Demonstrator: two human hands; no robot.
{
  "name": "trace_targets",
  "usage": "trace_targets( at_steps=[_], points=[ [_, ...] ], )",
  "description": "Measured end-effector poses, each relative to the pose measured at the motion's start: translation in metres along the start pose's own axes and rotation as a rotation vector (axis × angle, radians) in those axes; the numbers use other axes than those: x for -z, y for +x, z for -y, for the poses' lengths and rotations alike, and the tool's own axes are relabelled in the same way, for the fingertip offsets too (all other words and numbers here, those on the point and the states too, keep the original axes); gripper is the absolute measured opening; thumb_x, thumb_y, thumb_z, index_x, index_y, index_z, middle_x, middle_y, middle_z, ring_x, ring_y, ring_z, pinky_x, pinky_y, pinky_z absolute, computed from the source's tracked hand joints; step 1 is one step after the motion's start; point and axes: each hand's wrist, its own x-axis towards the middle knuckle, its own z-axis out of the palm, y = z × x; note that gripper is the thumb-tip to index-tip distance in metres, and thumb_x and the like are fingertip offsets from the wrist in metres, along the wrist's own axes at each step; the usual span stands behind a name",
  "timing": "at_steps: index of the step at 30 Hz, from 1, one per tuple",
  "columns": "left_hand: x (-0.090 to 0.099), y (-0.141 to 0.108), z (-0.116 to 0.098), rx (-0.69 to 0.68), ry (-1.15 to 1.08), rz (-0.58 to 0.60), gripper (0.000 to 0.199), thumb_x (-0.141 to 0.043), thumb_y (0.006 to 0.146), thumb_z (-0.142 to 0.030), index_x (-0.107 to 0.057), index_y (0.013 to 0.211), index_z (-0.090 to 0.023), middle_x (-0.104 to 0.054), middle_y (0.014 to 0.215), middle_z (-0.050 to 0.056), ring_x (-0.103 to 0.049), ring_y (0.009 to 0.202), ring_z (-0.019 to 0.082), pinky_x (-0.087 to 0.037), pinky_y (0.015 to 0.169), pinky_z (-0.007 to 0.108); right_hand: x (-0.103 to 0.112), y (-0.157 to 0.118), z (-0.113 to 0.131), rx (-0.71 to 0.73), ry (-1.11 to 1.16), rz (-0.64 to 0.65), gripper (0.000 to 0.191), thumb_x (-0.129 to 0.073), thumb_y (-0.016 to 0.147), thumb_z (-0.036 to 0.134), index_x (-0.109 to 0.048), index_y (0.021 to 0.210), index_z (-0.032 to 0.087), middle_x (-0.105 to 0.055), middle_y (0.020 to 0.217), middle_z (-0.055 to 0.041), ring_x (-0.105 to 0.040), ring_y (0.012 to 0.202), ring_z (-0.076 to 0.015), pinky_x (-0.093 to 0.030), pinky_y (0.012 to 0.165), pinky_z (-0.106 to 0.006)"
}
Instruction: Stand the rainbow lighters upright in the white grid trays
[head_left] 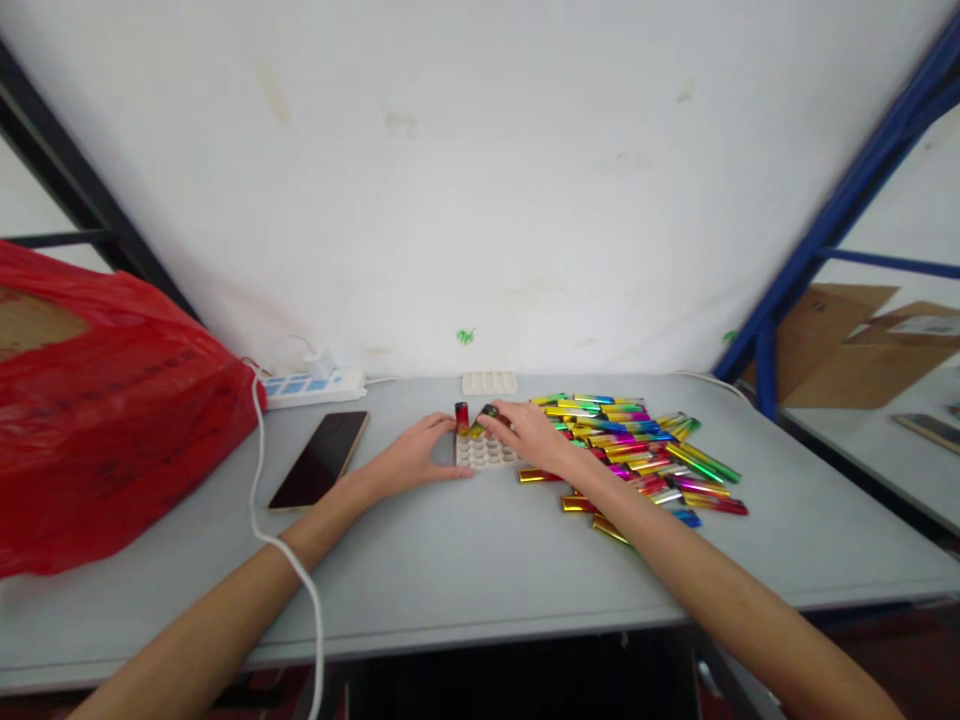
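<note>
A white tray with rows of holes [486,453] lies on the table in front of me. One shiny red and yellow lighter [462,418] with a black top stands upright in its far left corner. My left hand [415,452] is at the tray's left edge, thumb and fingers spread around that corner, holding nothing. Over the tray, my right hand [529,432] pinches a green and yellow lighter [478,427] with a dark top, tilted beside the upright one. Its fingers partly hide this lighter. A pile of metallic multicoloured lighters [637,440] lies right of the tray, partly behind my right forearm.
A second pale tray [489,383] lies by the wall. On the left are a phone [321,460], a power strip [319,385], a red plastic bag [112,420] and a white cable [261,480] crossing my left forearm. A cardboard box [832,350] stands beyond the blue frame.
</note>
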Motion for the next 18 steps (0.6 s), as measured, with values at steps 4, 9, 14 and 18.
trace_targets(
  at_steps=[4, 9, 14, 18],
  points=[
    [0.001, 0.000, -0.002, -0.003, 0.003, 0.017, 0.077, -0.073, 0.083, -0.078, -0.064, 0.135, -0.021, -0.065, 0.144, 0.015, -0.061, 0.136, 0.035, -0.045, 0.120, 0.047, -0.007, 0.008, -0.001, 0.046, -0.032, 0.081, 0.025, -0.054, 0.112, 0.038, -0.066, 0.103, 0.017, -0.077, 0.095, -0.0064, -0.070, 0.089, -0.0202, -0.047, 0.081, -0.029],
    [-0.001, 0.000, 0.000, -0.007, 0.007, -0.003, 0.078, -0.071, 0.082, -0.082, -0.065, 0.132, -0.022, -0.067, 0.139, 0.013, -0.061, 0.133, 0.036, -0.046, 0.119, 0.047, -0.016, 0.020, 0.008, 0.063, -0.296, 0.152, 0.033, -0.051, 0.113, 0.043, -0.066, 0.117, 0.014, -0.076, 0.111, -0.0155, -0.072, 0.101, -0.0260, -0.050, 0.087, -0.034],
    [-0.002, 0.000, 0.000, 0.001, 0.014, -0.013, 0.080, -0.070, 0.081, -0.084, -0.066, 0.130, -0.021, -0.068, 0.136, 0.014, -0.063, 0.130, 0.038, -0.048, 0.118, 0.049, -0.009, 0.032, 0.022, 0.029, -0.435, 0.179, 0.039, -0.049, 0.112, 0.048, -0.068, 0.113, 0.014, -0.077, 0.106, -0.0174, -0.073, 0.098, -0.0284, -0.049, 0.086, -0.035],
    [-0.001, 0.000, -0.002, 0.006, 0.026, -0.007, 0.080, -0.070, 0.081, -0.084, -0.066, 0.131, -0.022, -0.067, 0.138, 0.015, -0.063, 0.131, 0.038, -0.049, 0.118, 0.049, 0.031, 0.013, 0.032, 0.029, -0.339, 0.183, 0.044, -0.046, 0.112, 0.054, -0.069, 0.105, 0.017, -0.075, 0.097, -0.0105, -0.071, 0.093, -0.0240, -0.049, 0.085, -0.032]
  ],
)
